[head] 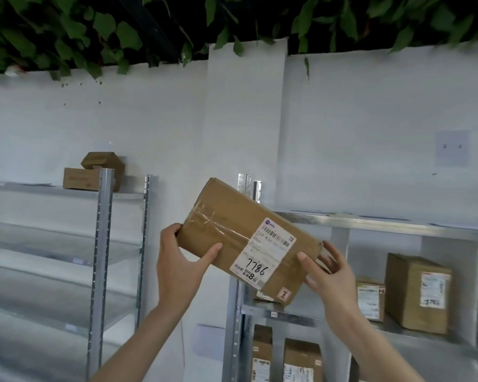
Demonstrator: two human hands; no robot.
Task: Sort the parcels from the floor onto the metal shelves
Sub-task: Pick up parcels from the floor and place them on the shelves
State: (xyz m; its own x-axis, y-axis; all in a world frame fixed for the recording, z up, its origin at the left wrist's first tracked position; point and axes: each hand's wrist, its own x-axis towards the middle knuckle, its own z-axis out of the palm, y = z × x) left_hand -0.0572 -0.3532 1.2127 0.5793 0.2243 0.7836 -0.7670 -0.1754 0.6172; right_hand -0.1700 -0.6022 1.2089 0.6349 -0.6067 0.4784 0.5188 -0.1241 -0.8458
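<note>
Parcel (240,238): a flat brown cardboard box, taped along its seam, held up in the air at chest height in front of a white wall (342,119). It is tilted, its far end up and to the left, its near end down and to the right. A white shipping label (262,253) on its top face carries a barcode and the handwritten number 7786.

The left hand (181,267) grips the box's left edge, thumb on top and fingers curled behind. The right hand (327,271) holds the lower right end, thumb pressed on the top face and fingers spread loosely round the corner.

Behind the box, to the right, stands a metal shelf unit (370,220). Its middle shelf holds a tall brown box (417,293) with a label, a smaller labelled box (370,300) just beside it, and another partly hidden behind the held parcel. Two more labelled boxes (287,359) stand on the shelf below.

To the left is a second metal shelf unit (104,244). On its top shelf sit two small brown boxes (93,175), one resting tilted on or behind the other.

Green leaves (108,28) hang along the top of the wall.
</note>
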